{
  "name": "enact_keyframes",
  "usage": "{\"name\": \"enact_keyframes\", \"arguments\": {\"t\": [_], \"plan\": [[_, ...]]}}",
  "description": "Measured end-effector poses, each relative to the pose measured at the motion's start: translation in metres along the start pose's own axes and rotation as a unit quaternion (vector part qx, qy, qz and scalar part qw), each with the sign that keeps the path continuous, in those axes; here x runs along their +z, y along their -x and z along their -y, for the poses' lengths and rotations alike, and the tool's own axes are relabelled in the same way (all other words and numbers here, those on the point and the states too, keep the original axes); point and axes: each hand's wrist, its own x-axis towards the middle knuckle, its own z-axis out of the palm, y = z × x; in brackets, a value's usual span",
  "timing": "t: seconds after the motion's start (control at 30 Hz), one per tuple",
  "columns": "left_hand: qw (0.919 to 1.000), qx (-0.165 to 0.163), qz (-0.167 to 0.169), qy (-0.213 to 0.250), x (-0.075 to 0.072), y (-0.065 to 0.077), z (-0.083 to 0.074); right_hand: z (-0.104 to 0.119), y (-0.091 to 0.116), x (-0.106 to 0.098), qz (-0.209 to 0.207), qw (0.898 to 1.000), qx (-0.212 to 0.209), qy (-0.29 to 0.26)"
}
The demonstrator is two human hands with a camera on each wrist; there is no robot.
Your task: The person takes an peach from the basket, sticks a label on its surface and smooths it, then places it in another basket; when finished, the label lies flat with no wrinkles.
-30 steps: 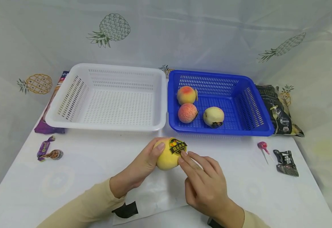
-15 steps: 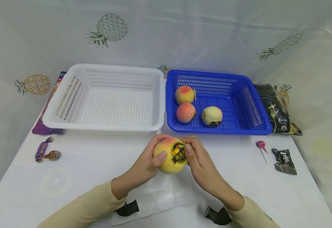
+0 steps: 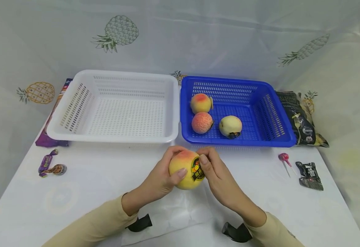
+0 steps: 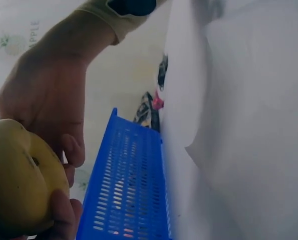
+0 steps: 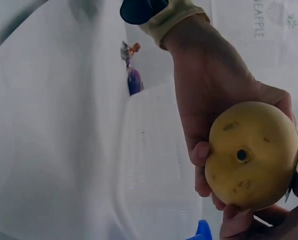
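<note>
A yellow peach (image 3: 183,168) with a pinkish top is held up between both hands, in front of the baskets. My left hand (image 3: 159,178) grips its left side, thumb across the front. A black sticker (image 3: 197,169) with coloured fruit on it faces right of centre. At that sticker's right edge lies the thumb of my right hand (image 3: 221,180), whose fingers curl behind the fruit. The right wrist view shows the peach's (image 5: 254,155) underside with a small dark hole, fingers of both hands touching it. Three more peaches (image 3: 202,122) lie in the blue basket (image 3: 238,141).
Left of the blue basket stands a white basket (image 3: 112,139). A purple snack bag (image 3: 51,139) and wrapped candies (image 3: 47,163) lie far left. On the right are a black bag (image 3: 303,120), lollipops (image 3: 285,157) and a small black packet (image 3: 310,175). A white sheet (image 3: 167,219) lies below the hands.
My right hand has gone from fingertips on the sticker's lower edge to holding the peach's right side, thumb on the sticker. The peach has turned, bringing the sticker further right.
</note>
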Motion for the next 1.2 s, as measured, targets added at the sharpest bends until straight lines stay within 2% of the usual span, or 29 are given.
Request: {"name": "enact_keyframes", "arguments": {"t": [0.07,0.17,0.27,0.33,0.43,0.5,0.57,0.63,0.7,0.77,0.83,0.97,1.03,1.2], "plan": [[0.9999,0.007,0.007,0.003,0.001,-0.001,0.000,-0.003,-0.001,-0.001,-0.018,1.000,0.011,0.005],[0.9997,0.019,0.014,0.012,0.001,-0.003,-0.003,-0.011,-0.002,-0.005,-0.038,0.998,0.051,-0.006],[0.9998,0.013,0.014,0.004,-0.002,-0.010,-0.010,-0.018,-0.001,-0.017,-0.088,0.994,0.056,0.027],[0.9995,0.009,0.004,-0.029,-0.005,-0.020,-0.016,-0.021,-0.002,-0.033,-0.151,0.986,0.038,0.066],[0.9919,0.022,-0.017,-0.124,-0.008,-0.042,-0.024,-0.026,-0.004,-0.067,-0.263,0.955,0.024,0.132],[0.9799,0.040,-0.043,-0.191,-0.007,-0.060,-0.028,-0.033,-0.007,-0.092,-0.328,0.928,0.028,0.174],[0.9640,0.053,-0.071,-0.251,-0.005,-0.079,-0.030,-0.045,-0.010,-0.117,-0.372,0.902,0.045,0.214],[0.9534,0.053,-0.092,-0.282,-0.001,-0.097,-0.030,-0.059,-0.012,-0.139,-0.395,0.879,0.084,0.253],[0.9459,0.040,-0.101,-0.306,0.004,-0.113,-0.028,-0.074,-0.014,-0.156,-0.398,0.868,0.127,0.267],[0.9435,0.032,-0.097,-0.315,0.010,-0.127,-0.024,-0.087,-0.014,-0.168,-0.391,0.859,0.179,0.277],[0.9436,0.025,-0.086,-0.319,0.015,-0.137,-0.021,-0.099,-0.015,-0.175,-0.375,0.858,0.213,0.280],[0.9423,0.014,-0.062,-0.329,0.026,-0.151,-0.018,-0.116,-0.019,-0.178,-0.340,0.867,0.249,0.265],[0.9316,0.005,-0.054,-0.360,0.030,-0.157,-0.016,-0.121,-0.021,-0.178,-0.333,0.872,0.254,0.252],[0.8939,-0.037,-0.022,-0.446,0.035,-0.168,-0.009,-0.125,-0.023,-0.175,-0.336,0.876,0.245,0.244]]}}
